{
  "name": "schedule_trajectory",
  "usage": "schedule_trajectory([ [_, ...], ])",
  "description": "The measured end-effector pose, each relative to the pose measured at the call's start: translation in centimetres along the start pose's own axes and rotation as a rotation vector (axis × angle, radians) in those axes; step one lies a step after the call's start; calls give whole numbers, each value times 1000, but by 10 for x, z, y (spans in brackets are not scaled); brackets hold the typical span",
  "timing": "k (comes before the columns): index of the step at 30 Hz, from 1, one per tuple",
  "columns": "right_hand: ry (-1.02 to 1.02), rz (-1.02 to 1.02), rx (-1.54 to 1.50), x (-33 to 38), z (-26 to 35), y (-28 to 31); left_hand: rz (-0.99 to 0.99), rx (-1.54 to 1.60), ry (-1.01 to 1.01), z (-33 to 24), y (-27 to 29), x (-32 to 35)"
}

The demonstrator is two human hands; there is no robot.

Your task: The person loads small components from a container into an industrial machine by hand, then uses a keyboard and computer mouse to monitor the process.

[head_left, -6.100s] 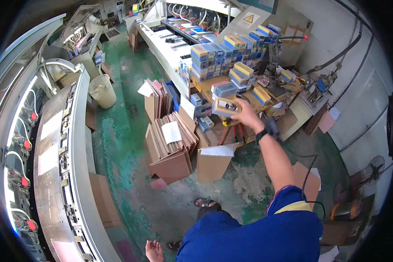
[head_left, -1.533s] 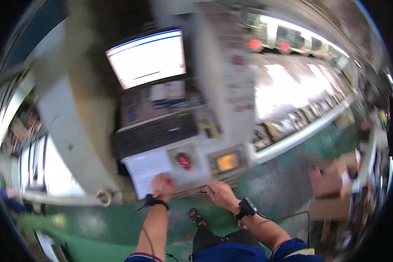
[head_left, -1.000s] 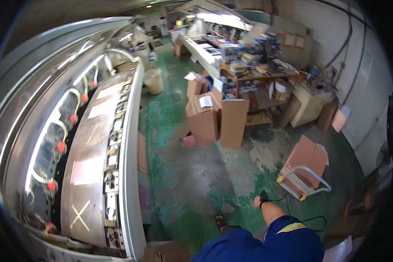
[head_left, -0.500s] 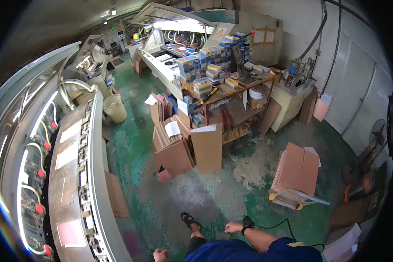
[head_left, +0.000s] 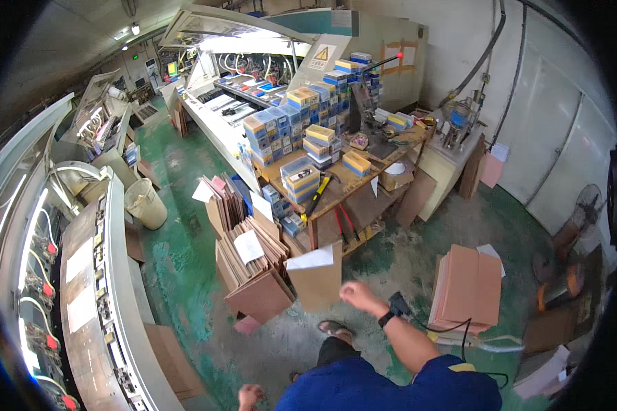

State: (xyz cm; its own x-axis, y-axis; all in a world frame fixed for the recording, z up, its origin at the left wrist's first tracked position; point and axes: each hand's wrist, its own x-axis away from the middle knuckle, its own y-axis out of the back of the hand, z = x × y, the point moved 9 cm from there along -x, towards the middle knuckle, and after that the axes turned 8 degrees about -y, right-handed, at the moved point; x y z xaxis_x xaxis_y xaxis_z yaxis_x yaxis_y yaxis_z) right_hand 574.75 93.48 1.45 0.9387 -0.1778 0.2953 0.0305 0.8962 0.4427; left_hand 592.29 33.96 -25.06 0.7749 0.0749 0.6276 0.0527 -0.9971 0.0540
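Beyond the wooden workbench (head_left: 351, 182), warning sign (head_left: 322, 56) with a yellow triangle, lettering too small to read. On the workbench, stacked boxes (head_left: 299, 113) in blue and yellow, printed labels likewise illegible. In front of the workbench's near leg, on the floor, brown cardboard sheet (head_left: 315, 282), standing upright, white paper (head_left: 310, 257) across its top. Farther out from the workbench, right hand (head_left: 363, 298), loosely clenched, seemingly around nothing, near the sheet's edge; contact unclear. Farthest from the workbench, left hand (head_left: 250, 395), fingers bent, grip impossible to tell.
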Motion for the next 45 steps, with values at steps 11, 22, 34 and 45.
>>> schedule_trajectory([
  [11,510,-644,-22,-384,306,260,-85,-139,72,-141,-169,-11],
  [22,301,-984,292,-571,378,324,-275,-231,100,-102,-199,40],
  [34,705,-743,-64,-461,367,330,-381,152,-84,-322,-264,-6],
  [45,821,797,-69,-187,295,-21,-239,781,-330,-521,-345,22],
])
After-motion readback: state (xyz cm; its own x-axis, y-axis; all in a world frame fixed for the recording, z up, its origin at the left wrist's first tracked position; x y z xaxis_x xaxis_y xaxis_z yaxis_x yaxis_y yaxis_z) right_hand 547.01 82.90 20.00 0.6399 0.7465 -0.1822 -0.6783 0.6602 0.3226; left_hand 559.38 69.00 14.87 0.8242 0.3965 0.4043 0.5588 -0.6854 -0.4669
